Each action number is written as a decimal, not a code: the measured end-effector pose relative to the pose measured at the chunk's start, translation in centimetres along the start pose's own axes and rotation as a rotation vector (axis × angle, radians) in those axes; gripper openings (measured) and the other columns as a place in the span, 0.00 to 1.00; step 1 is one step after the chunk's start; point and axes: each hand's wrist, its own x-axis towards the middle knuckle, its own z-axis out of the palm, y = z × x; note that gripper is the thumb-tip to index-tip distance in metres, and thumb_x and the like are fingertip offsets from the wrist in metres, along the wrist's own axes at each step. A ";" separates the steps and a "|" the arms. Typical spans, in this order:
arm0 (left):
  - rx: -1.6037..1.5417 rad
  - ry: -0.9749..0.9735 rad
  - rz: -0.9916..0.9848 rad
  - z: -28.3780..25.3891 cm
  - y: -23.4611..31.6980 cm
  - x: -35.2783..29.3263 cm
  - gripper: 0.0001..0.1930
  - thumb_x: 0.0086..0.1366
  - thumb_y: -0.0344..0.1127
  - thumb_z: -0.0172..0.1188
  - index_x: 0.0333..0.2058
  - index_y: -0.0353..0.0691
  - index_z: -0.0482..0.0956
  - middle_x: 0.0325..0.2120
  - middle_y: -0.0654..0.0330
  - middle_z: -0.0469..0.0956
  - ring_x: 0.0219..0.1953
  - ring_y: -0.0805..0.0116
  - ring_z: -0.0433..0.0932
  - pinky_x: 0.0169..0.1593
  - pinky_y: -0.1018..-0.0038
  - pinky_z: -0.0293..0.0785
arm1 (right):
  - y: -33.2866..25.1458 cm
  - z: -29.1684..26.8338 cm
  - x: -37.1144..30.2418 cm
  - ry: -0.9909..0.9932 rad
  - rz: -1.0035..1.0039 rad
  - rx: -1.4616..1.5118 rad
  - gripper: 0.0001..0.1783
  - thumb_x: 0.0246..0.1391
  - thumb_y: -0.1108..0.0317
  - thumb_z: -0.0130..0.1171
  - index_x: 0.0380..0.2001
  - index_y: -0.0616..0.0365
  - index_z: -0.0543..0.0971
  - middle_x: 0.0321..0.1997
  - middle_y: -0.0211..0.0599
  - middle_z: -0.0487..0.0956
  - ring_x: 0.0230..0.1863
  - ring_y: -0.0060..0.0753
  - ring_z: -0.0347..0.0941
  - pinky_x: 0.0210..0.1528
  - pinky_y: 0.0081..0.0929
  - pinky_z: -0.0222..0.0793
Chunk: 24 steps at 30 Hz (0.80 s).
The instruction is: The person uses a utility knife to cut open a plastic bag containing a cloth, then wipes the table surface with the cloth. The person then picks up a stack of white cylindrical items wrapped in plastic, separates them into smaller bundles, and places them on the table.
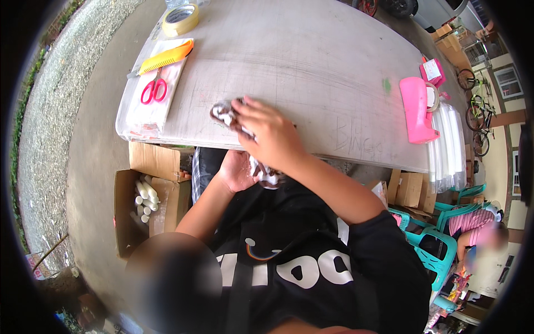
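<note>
Gray and scuffed, the counter [311, 83] fills the top middle, outside on a hard floor. At its near edge is a bunched-up brown and white cloth [225, 113], partly on top and partly hanging down over the edge. The right hand [270, 131] is over the cloth, with its fingers bent around it. The left hand [236, 168] is just below the edge, palm up, beside the low end of the cloth. I cannot tell if its fingers are holding any cloth.

It looks like wiping that is partway done. Dark scuffs, a green spot [387, 85] and scribbled letters [359, 137] are on the top, so I cannot tell which parts are finished. The ends may be left to do, because things are sitting there. On the left are pink scissors [159, 90] on flat plastic bags [146, 114], and a tape roll [181, 22]. On the right is a pink tape dispenser [416, 111]. Farther out, a cardboard box [123, 214] on the left holds white tubes [146, 192].
</note>
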 end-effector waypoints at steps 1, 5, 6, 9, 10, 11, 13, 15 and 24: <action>0.031 -0.008 0.019 0.5 0.0 0.1 0.33 0.73 0.60 0.31 0.62 0.41 0.67 0.59 0.54 0.73 0.61 0.58 0.71 0.64 0.58 0.67 | -0.2 -0.7 -0.8 -0.027 -0.023 0.010 0.13 0.51 0.68 0.64 0.40 0.61 0.83 0.58 0.37 0.78 0.64 0.41 0.70 0.62 0.36 0.68; 0.058 -0.033 -0.047 -0.6 0.3 0.4 0.36 0.73 0.61 0.31 0.62 0.35 0.66 0.60 0.45 0.70 0.59 0.51 0.73 0.65 0.57 0.65 | 1.1 -5.4 -6.5 0.071 0.111 -0.163 0.13 0.52 0.71 0.63 0.42 0.62 0.82 0.58 0.37 0.78 0.63 0.41 0.71 0.62 0.36 0.68; -0.013 -0.009 -0.034 -0.6 0.2 0.5 0.37 0.73 0.61 0.30 0.64 0.33 0.63 0.60 0.40 0.68 0.59 0.47 0.73 0.66 0.55 0.64 | 2.4 -7.0 -8.4 0.127 0.164 -0.232 0.14 0.53 0.72 0.63 0.44 0.62 0.82 0.58 0.39 0.78 0.62 0.41 0.72 0.61 0.35 0.69; -0.013 0.038 -0.015 -0.1 -0.1 0.5 0.37 0.73 0.61 0.30 0.65 0.33 0.61 0.61 0.40 0.67 0.61 0.45 0.71 0.67 0.54 0.63 | 7.3 -12.7 -14.5 0.318 0.591 -0.346 0.16 0.61 0.67 0.56 0.50 0.62 0.80 0.52 0.44 0.81 0.52 0.43 0.79 0.53 0.33 0.71; -0.061 -0.025 -0.026 -0.6 -0.1 0.6 0.36 0.74 0.59 0.31 0.66 0.32 0.59 0.62 0.40 0.66 0.63 0.44 0.68 0.67 0.53 0.62 | 8.4 -14.8 -15.8 0.362 0.940 -0.268 0.17 0.62 0.65 0.55 0.50 0.62 0.79 0.47 0.46 0.82 0.46 0.41 0.80 0.47 0.34 0.73; -0.072 -0.035 -0.028 -0.8 -0.1 0.5 0.36 0.74 0.58 0.31 0.66 0.33 0.59 0.62 0.40 0.65 0.63 0.44 0.68 0.67 0.53 0.61 | 9.9 -16.9 -17.0 0.366 1.030 -0.372 0.17 0.62 0.64 0.55 0.49 0.62 0.79 0.44 0.45 0.82 0.43 0.38 0.80 0.44 0.34 0.73; -0.084 -0.055 -0.031 -0.8 -0.1 0.6 0.35 0.74 0.57 0.31 0.66 0.33 0.60 0.63 0.40 0.64 0.64 0.44 0.67 0.67 0.53 0.61 | 13.1 -18.6 -18.4 0.382 0.975 -0.604 0.18 0.62 0.62 0.55 0.49 0.63 0.78 0.41 0.45 0.82 0.39 0.37 0.80 0.40 0.33 0.74; -0.129 -0.060 -0.034 -0.7 -0.2 0.4 0.34 0.74 0.52 0.31 0.65 0.29 0.59 0.63 0.39 0.64 0.65 0.44 0.64 0.68 0.54 0.60 | 16.2 -17.8 -19.0 0.379 0.671 -0.848 0.20 0.63 0.60 0.53 0.50 0.65 0.77 0.40 0.46 0.81 0.36 0.41 0.81 0.38 0.33 0.76; -0.219 -0.071 -0.008 -1.1 0.7 -1.9 0.30 0.72 0.43 0.31 0.60 0.19 0.61 0.60 0.34 0.66 0.65 0.42 0.63 0.69 0.53 0.59 | 2.5 -2.1 -0.1 0.122 0.271 -0.329 0.18 0.58 0.62 0.59 0.48 0.58 0.81 0.60 0.48 0.75 0.56 0.47 0.75 0.58 0.36 0.70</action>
